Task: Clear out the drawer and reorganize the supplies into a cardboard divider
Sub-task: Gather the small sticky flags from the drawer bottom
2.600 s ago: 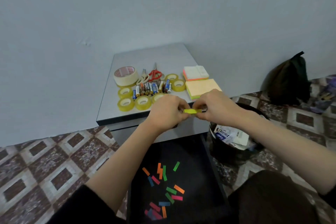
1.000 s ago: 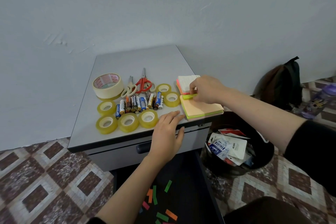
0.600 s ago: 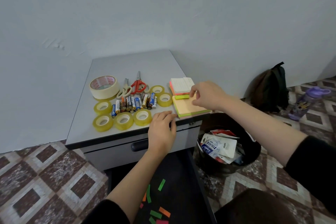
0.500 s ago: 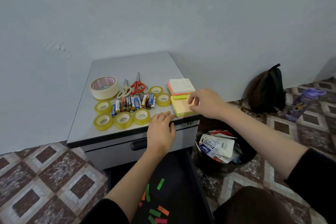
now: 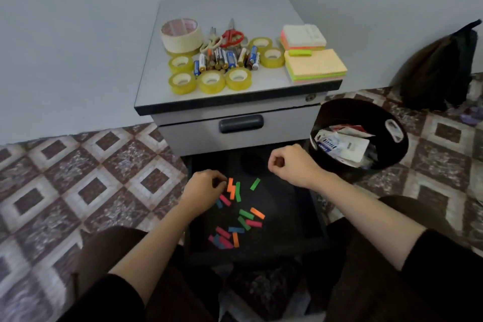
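Left hand (image 5: 205, 189) fingers (image 5: 218, 181) curl onto tabs (image 5: 230, 188) at the drawer's (image 5: 287, 217) nine o'clock, pinch unclear; right hand (image 5: 290, 166) fisted, empty. Flat tabs may slip and scatter.

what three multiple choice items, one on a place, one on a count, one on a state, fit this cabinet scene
1. On the cabinet top, the masking tape roll sits:
A. at the front right corner
B. at the back left of the supplies
C. in the middle of the front edge

2. The small yellow tape rolls on it number:
A. four
B. nine
C. six

3. The upper drawer is:
A. closed
B. half pulled out
C. taken out

Answers:
1. B, it stands behind and to the left of the other supplies.
2. C, six rolls show around the batteries.
3. A, its front lies flush just under the top, with the dark handle facing out.
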A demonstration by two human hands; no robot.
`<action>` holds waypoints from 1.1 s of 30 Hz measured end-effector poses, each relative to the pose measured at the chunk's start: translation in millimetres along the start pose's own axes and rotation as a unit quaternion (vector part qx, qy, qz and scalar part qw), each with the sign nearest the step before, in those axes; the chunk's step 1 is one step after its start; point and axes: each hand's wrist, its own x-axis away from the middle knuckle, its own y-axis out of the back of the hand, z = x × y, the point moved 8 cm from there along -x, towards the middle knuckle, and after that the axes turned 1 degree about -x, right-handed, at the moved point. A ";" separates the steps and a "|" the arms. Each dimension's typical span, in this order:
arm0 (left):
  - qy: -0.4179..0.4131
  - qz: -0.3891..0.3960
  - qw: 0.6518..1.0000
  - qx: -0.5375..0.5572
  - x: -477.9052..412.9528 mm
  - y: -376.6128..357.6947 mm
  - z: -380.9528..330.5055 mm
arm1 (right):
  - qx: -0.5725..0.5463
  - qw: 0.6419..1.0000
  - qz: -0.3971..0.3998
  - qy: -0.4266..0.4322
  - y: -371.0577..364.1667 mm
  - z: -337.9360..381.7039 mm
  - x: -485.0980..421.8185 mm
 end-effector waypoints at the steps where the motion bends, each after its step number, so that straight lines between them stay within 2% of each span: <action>1: 0.029 0.018 0.999 0.000 5.6 -9.7 19.6 | -0.002 1.000 0.010 -0.006 -13.1 -3.6 -1.3; 4: 0.097 0.074 0.993 -0.007 17.5 -36.8 64.6 | 0.000 0.999 0.040 -0.021 -46.5 -13.9 -8.0; 6: 0.113 0.099 0.989 -0.011 17.8 -48.6 77.1 | 0.000 0.998 0.054 -0.031 -64.7 -21.6 -14.0; 12: 0.086 0.130 0.988 0.010 -7.3 -73.4 69.5 | 0.028 0.991 0.114 -0.067 -112.7 -43.7 -29.5; 18: 0.043 0.185 0.980 -0.055 -22.3 -120.3 67.2 | 0.053 0.980 0.173 -0.087 -158.2 -58.4 -29.4; 21: -0.004 0.171 0.980 -0.102 -23.8 -138.6 55.8 | 0.061 0.975 0.189 -0.095 -176.0 -60.4 -29.6; 24: -0.065 0.104 0.978 -0.166 -23.5 -146.2 43.5 | 0.075 0.974 0.191 -0.093 -192.2 -58.6 -32.3; 28: -0.013 0.040 0.993 -0.114 -31.9 -142.7 58.1 | 0.089 0.974 0.190 -0.079 -212.0 -55.3 -36.4; 31: -0.018 0.038 0.994 -0.097 -38.9 -140.6 59.0 | 0.079 0.974 0.194 -0.086 -219.7 -54.9 -37.7; 33: -0.027 0.039 0.990 -0.133 -40.7 -142.2 59.4 | 0.067 0.973 0.193 -0.108 -221.6 -58.0 -38.9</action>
